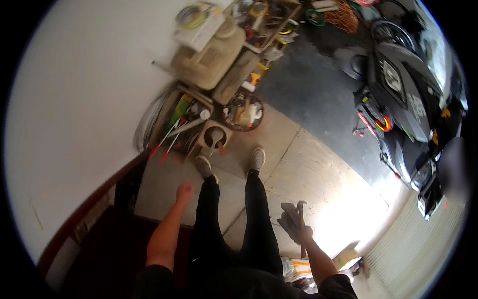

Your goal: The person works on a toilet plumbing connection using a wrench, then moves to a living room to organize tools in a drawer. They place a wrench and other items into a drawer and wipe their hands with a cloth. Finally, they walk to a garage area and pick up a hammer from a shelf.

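Observation:
My right hand (306, 233) is closed around the handle of a hammer (300, 212), its head pointing away from me. Grey work gloves (289, 220) hang from the same hand, beside the hammer. Lower left of my feet, my left hand (184, 192) hangs over the pale floor, touching nothing that I can make out. It is smeared by motion, so its fingers are unclear. Just beyond my left shoe stands a square block with a round hole (215, 137), and a grey-handled tool (215, 142) leans in it.
Beyond my feet is a round basket (243, 111) of odds and ends. Left of it, a crate (174, 122) holds red-handled tools. A stool-like beige seat (211, 62) and a cluttered wooden tray (279, 22) lie farther off. A dark motorcycle (406, 92) stands at right.

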`<state>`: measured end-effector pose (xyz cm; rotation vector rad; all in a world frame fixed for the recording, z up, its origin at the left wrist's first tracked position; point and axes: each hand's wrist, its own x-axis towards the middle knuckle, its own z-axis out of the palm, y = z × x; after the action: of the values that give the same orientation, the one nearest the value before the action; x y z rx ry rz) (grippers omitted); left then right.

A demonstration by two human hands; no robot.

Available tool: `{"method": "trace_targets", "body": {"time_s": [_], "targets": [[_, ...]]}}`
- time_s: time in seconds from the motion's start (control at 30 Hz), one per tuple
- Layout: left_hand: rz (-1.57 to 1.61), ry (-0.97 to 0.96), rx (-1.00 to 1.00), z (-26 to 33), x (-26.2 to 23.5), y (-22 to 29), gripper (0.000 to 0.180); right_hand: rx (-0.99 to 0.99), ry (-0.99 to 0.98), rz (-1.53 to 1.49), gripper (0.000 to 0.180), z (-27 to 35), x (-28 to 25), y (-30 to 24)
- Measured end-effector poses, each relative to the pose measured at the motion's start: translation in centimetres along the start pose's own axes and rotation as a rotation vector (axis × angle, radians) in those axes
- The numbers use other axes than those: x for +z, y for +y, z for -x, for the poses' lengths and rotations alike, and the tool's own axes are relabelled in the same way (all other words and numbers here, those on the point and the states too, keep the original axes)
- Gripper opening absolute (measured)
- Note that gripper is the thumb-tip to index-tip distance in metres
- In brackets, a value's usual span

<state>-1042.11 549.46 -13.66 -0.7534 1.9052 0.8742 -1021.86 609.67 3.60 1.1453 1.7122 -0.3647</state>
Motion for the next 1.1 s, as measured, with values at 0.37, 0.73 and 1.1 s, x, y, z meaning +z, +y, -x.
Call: {"method": "trace_targets", "body": {"time_s": [0.37, 0.73, 1.1], "targets": [[0.293, -0.382, 0.185, 9.6, 7.4, 16.7, 0.030, -0.098, -0.457, -1.229, 0.037, 6.8, -3.8, -26.6], [0.474, -0.479, 0.043, 18.4, 6.9, 30.5, 0.043, -0.665, 0.052, -0.588, 0.046, 13.3, -8.0, -32.1], [0.459, 0.066, -0.098, 26.1, -2.5, 22.1, 0.036, -0.224, -0.059, -0.314, 0.059, 0.2, -23.2, -14.9]]}}
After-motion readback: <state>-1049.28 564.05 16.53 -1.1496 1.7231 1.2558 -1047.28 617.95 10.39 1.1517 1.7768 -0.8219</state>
